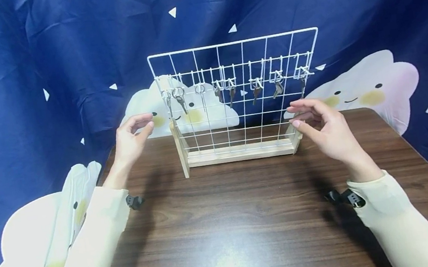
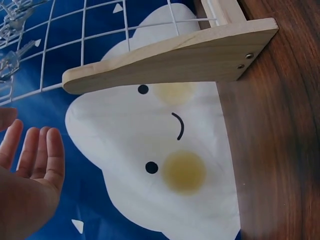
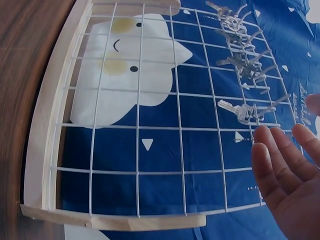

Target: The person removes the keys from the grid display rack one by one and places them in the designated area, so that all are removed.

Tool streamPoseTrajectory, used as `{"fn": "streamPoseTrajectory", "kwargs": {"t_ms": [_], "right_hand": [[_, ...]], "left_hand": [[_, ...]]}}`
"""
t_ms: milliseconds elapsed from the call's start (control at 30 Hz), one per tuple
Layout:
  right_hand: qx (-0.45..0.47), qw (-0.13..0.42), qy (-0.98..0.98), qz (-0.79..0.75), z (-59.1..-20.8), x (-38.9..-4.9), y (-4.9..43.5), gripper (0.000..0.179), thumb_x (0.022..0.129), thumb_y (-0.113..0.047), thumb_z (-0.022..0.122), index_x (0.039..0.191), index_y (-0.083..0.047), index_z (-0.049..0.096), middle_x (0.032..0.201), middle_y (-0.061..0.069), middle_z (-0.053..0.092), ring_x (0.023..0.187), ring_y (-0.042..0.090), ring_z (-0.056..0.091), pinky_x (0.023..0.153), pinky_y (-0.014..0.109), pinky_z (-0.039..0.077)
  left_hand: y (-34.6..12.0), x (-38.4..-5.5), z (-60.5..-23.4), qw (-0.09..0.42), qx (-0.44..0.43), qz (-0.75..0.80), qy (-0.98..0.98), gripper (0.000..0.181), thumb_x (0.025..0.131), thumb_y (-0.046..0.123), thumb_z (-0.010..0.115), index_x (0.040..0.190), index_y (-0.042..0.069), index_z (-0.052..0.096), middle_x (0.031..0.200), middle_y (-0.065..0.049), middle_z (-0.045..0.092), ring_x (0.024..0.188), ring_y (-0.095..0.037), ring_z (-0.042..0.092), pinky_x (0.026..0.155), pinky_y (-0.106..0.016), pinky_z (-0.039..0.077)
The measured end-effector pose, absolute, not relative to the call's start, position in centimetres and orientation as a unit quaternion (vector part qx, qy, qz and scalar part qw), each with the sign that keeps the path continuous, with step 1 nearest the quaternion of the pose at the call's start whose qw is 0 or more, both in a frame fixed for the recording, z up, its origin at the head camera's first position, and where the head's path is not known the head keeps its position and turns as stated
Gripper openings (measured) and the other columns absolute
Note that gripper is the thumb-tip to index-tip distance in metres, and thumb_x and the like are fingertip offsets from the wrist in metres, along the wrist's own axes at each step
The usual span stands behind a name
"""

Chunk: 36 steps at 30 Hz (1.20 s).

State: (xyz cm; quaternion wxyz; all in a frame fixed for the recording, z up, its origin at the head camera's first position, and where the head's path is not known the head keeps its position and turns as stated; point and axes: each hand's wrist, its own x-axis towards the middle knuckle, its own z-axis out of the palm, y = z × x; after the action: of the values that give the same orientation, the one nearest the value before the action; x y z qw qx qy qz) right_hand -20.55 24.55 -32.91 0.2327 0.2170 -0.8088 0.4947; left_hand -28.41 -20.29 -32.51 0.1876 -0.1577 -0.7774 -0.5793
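A white wire grid rack stands upright on a pale wooden base. Several metal keys on rings hang in a row from hooks across its upper part. My left hand is raised just left of the rack, fingers loosely bent, holding nothing. The left wrist view shows its palm and fingers apart from the wooden side foot. By the rack's right end hovers my right hand, thumb and fingers spread apart and nothing between them. Its fingertips appear close to a hanging key in the right wrist view.
The rack stands near the back of a dark brown wooden table. Behind it hangs a blue curtain printed with smiling clouds and white triangles. Dark straps with small devices sit on both wrists.
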Motion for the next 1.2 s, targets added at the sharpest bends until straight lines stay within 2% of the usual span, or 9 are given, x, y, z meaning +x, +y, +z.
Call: {"fn": "streamPoseTrajectory", "kwargs": {"t_ms": [200,433,600,833,1067,1133,1200], "right_hand": [[0.224,0.225,-0.799,0.511,-33.0,-20.8,23.7,0.039,0.091,0.001,0.067,0.130,0.001,0.059,0.114,-0.021,0.069,0.098,0.001,0.067,0.079,0.011,0.055],[0.227,0.219,-0.792,0.522,-33.0,-20.9,22.7,0.037,0.092,-0.001,0.066,0.129,-0.004,0.061,0.113,-0.018,0.071,0.096,0.003,0.068,0.076,0.012,0.056],[0.235,0.213,-0.780,0.540,-33.1,-21.0,21.9,0.035,0.093,0.000,0.066,0.128,-0.001,0.061,0.111,-0.018,0.070,0.095,0.006,0.069,0.074,0.012,0.057],[0.244,0.195,-0.766,0.562,-33.5,-21.2,20.9,0.035,0.093,0.001,0.064,0.127,0.004,0.059,0.111,-0.016,0.070,0.094,0.007,0.070,0.077,0.014,0.059],[0.252,0.189,-0.755,0.576,-33.6,-21.6,19.8,0.033,0.094,-0.001,0.064,0.126,0.004,0.059,0.110,-0.013,0.071,0.094,0.013,0.071,0.081,0.015,0.060],[0.255,0.189,-0.752,0.578,-33.6,-21.7,19.4,0.032,0.094,-0.001,0.064,0.125,0.004,0.059,0.110,-0.012,0.071,0.094,0.014,0.071,0.080,0.015,0.059],[0.259,0.186,-0.745,0.586,-33.6,-21.7,19.0,0.032,0.094,-0.001,0.064,0.125,0.005,0.059,0.110,-0.012,0.071,0.093,0.014,0.071,0.080,0.015,0.060]], "left_hand": [[-19.7,-28.5,-32.6,0.179,-0.158,-0.574,-0.784,0.029,0.092,0.003,0.066,0.119,-0.009,0.065,0.121,-0.028,0.065,0.096,-0.003,0.065,0.083,-0.009,0.057],[-19.3,-28.9,-33.3,0.171,-0.162,-0.584,-0.777,0.030,0.092,0.001,0.067,0.119,-0.011,0.065,0.126,-0.030,0.063,0.097,-0.004,0.066,0.084,-0.009,0.057],[-19.1,-29.1,-33.7,0.166,-0.159,-0.587,-0.777,0.029,0.092,0.002,0.067,0.119,-0.009,0.065,0.126,-0.029,0.063,0.096,-0.002,0.066,0.086,-0.011,0.057],[-18.6,-29.2,-34.0,0.163,-0.161,-0.574,-0.786,0.030,0.092,0.002,0.067,0.120,-0.010,0.065,0.123,-0.030,0.066,0.097,-0.002,0.065,0.088,-0.014,0.057],[-18.2,-29.2,-34.4,0.165,-0.172,-0.569,-0.787,0.031,0.091,0.000,0.068,0.120,-0.010,0.064,0.122,-0.031,0.066,0.097,-0.004,0.066,0.086,-0.009,0.056],[-18.0,-29.1,-34.4,0.165,-0.174,-0.564,-0.790,0.030,0.091,0.001,0.068,0.120,-0.010,0.065,0.123,-0.029,0.066,0.099,-0.006,0.066,0.087,-0.010,0.056],[-17.9,-29.1,-34.4,0.163,-0.173,-0.564,-0.791,0.030,0.091,0.001,0.068,0.120,-0.010,0.065,0.125,-0.027,0.065,0.100,-0.007,0.066,0.091,-0.016,0.058]]}}
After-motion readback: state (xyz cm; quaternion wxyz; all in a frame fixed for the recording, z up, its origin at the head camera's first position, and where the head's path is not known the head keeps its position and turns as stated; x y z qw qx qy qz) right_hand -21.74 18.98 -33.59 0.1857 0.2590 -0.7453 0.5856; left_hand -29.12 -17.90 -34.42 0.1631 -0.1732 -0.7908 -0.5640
